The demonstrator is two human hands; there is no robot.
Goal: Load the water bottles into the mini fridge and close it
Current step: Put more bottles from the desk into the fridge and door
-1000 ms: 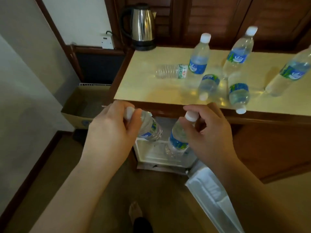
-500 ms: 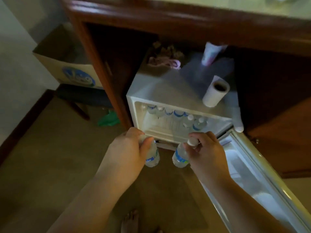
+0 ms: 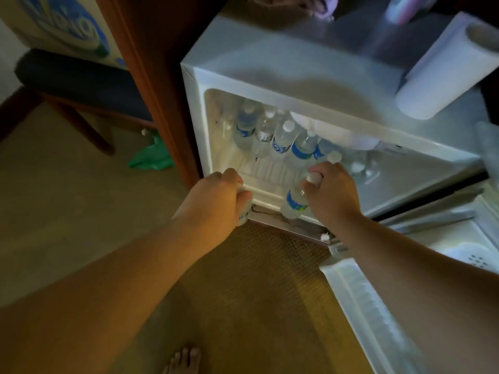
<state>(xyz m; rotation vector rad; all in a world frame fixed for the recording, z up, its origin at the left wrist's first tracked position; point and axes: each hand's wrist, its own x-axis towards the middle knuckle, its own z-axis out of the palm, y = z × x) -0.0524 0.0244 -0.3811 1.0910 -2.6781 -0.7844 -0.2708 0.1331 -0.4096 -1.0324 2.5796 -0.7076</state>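
Hands are working at the mouth of the mini fridge (image 3: 283, 68) in the head view, the only view we are getting. We are looking down on the white fridge, which is sitting inside a dark wooden cabinet (image 3: 151, 85), with its door (image 3: 378, 314) swung wide open to the right.

Our left hand (image 3: 218, 201) is hovering at the lower left corner of the opening, its grip curled around a water bottle (image 3: 244, 211) that is mostly hidden under the fingers; only a bit of the clear body and blue label is peeking out below the thumb. Our right hand (image 3: 332, 193) is clamping the neck of a second bottle (image 3: 295, 202) just under its white cap, and this bottle is hanging upright with its base at the fridge's bottom lip, half in front of the threshold.

Inside, we are seeing a row of stored bottles (image 3: 272, 133) standing along the back, white caps up and blue labels facing us, with more caps showing further right, blurred and hard for us to count.

A paper roll (image 3: 442, 68) is lying on its side on the fridge top at the right, and some pinkish items are sitting behind it, too blurred for us to name. To the left of the cabinet, a dark stool (image 3: 73, 76) is standing with a printed cardboard box (image 3: 62, 22) on it, and a green bag (image 3: 151, 156) is lying on the carpet (image 3: 89, 211) near the cabinet's foot. A bare foot (image 3: 183, 360) is showing at the bottom edge.
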